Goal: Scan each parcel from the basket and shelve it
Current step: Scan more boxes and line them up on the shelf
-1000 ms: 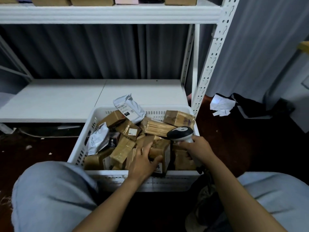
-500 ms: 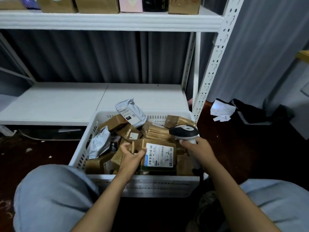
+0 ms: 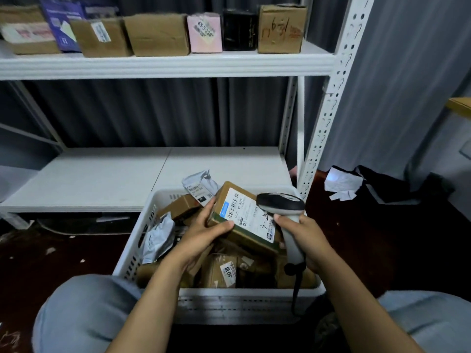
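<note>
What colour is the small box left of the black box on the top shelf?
The box is pink; head view.

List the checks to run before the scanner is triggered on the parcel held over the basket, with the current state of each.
1. Left hand has a firm grip on the brown cardboard parcel: ok.
2. White barcode label faces up, barcode uncovered: ok.
3. Right hand wraps the grey-and-black handheld scanner: ok.
4. Scanner window aimed at the barcode: cannot tell.
5. White lower shelf board shows bare surface for shelving: ok.
</note>
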Demonstrator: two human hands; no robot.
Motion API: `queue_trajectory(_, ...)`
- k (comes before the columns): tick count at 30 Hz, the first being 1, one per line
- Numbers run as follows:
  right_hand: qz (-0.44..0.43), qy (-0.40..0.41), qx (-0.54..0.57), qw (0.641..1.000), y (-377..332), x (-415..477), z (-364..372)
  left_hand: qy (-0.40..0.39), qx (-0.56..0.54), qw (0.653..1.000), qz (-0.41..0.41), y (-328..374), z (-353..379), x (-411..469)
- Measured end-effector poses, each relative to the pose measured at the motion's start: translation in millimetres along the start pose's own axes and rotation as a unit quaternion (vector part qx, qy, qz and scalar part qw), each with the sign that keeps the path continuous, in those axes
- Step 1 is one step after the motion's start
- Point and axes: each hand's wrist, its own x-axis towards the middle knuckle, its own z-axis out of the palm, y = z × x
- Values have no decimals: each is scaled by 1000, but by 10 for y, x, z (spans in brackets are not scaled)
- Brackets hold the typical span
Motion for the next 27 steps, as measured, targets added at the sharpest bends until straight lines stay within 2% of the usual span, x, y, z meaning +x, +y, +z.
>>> queue_trajectory(3,13,-11,50,999,-27,8,54,100,3,995,26,-7,1,61)
queue_trajectory(5,17,-22,58,998,-34,14,108,174,-48,982,49,-7,63,58)
queue_trajectory(7,21,-36,53,998,-30,25,170,204,-94,973,58,-26,123,63)
queue_trajectory(13,-3,-39,3,999,-99,67,190,187,-75,979,26,-46,111,18)
queue_trajectory(17,-42,-23,-62,997,-323,70,137,219,-18,974,50,-11,-37,33)
queue_trajectory(23,-76,-84,-177,978,-590,72,94,209,17,976,58,64,-215,78)
queue_trajectory(27,-88,-84,-202,972,-608,33,82,196,7,978,64,101,-257,90)
